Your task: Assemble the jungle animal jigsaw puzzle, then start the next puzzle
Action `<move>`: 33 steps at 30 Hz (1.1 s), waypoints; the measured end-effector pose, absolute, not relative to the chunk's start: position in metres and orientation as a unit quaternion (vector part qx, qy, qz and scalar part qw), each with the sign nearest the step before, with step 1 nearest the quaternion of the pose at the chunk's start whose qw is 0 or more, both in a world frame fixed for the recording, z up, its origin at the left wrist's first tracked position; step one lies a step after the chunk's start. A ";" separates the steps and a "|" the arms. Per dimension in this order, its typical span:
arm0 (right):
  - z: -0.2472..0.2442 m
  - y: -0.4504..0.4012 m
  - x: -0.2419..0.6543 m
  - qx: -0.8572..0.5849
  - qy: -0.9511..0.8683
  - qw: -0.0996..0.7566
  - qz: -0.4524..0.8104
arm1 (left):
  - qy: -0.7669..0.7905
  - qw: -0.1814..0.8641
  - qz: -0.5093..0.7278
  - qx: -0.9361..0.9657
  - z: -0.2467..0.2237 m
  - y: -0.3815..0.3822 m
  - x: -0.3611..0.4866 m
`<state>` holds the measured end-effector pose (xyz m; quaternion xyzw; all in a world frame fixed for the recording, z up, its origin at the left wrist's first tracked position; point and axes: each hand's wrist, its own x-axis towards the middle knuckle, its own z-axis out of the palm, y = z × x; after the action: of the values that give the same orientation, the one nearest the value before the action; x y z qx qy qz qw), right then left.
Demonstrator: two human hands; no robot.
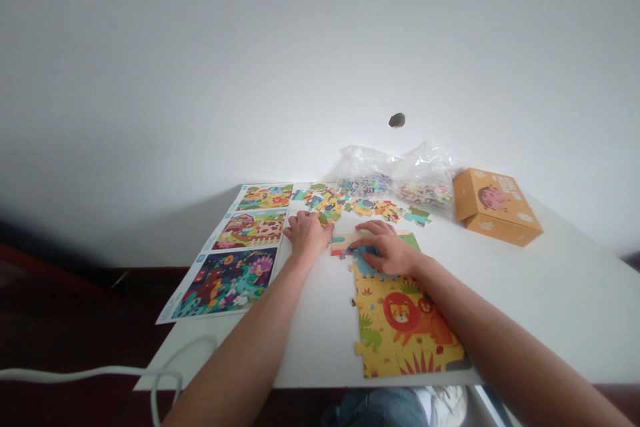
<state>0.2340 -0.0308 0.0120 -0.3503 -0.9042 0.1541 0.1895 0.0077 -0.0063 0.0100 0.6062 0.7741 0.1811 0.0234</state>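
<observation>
Working area: a white surface (550,307) against a white wall (320,60), with a white cable (75,373) looping past its near left corner.
Puzzle: a part-joined jigsaw puzzle (405,327) showing lions on yellow, lying at the near edge, right of centre.
Reference: a printed sheet (225,280) of three colourful scenes, flat on the left, just beside the left hand.
Far side: an orange cardboard box (495,207) at right; two clear plastic bags (425,177) holding pieces; loose jigsaw pieces (350,203) scattered in front of them.
Left hand (309,235): wide grip, fingers spread and resting on the surface, holding nothing, near the loose pieces.
Right hand (387,248): fingers (365,230) curved over the puzzle's far end, touching blue-edged pieces; narrow grip, though whether it holds a piece cannot be told.
</observation>
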 end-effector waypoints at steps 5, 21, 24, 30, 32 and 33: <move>0.012 -0.031 0.234 -0.354 -0.903 0.189 0.156 | 0.774 0.026 0.187 0.604 0.009 -0.005 0.007; 0.005 -0.027 0.234 -0.358 -0.898 0.217 0.138 | 0.756 0.039 0.352 0.550 0.016 -0.006 0.005; 0.005 -0.026 0.234 -0.362 -0.893 0.233 0.129 | 0.738 0.068 0.413 0.529 0.014 -0.002 0.004; 0.008 -0.022 0.233 -0.419 -0.845 0.307 0.129 | 0.589 0.207 0.473 0.622 0.004 -0.002 0.013; 0.009 -0.021 0.233 -0.456 -0.816 0.329 0.137 | 0.550 0.256 0.438 0.664 0.004 -0.006 0.019; 0.009 -0.021 0.233 -0.473 -0.801 0.338 0.143 | 0.535 0.271 0.426 0.677 0.004 -0.008 0.021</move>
<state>0.2329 -0.0208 0.0091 -0.4729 -0.8013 0.1425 0.3377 0.0211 -0.0076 0.0042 0.6775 0.5350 0.4255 0.2715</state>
